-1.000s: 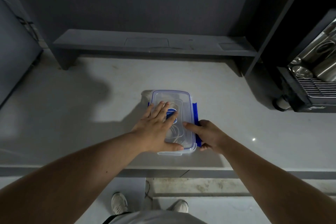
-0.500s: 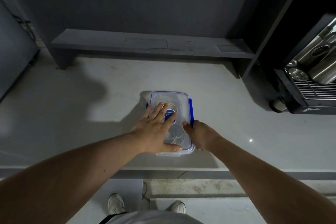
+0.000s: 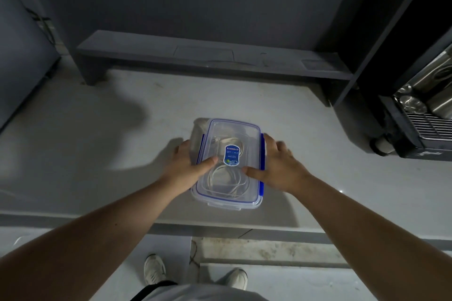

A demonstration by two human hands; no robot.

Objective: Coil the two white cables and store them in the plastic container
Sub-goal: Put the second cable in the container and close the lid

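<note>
A clear plastic container (image 3: 228, 199) with blue clips and a blue label stands on the white counter, its lid on top. Coiled white cables (image 3: 227, 178) show through the lid. My left hand (image 3: 188, 166) grips the container's left side, thumb on the lid, fingers down the left wall. On the opposite side, my right hand (image 3: 278, 166) holds the right wall over the blue clip, thumb resting on the lid. The fingers of both hands are partly hidden by the container's walls.
The white counter (image 3: 97, 142) spreads left and right of the container; its front edge lies just below it. A low grey shelf (image 3: 208, 56) runs along the back wall. A black machine with metal cups (image 3: 420, 115) stands at the right. My shoes are visible on the floor below.
My left hand slid off the lid's top to the container's left side. My right hand moved forward along the right clip, which now lies flat against the wall. The label and cables became visible.
</note>
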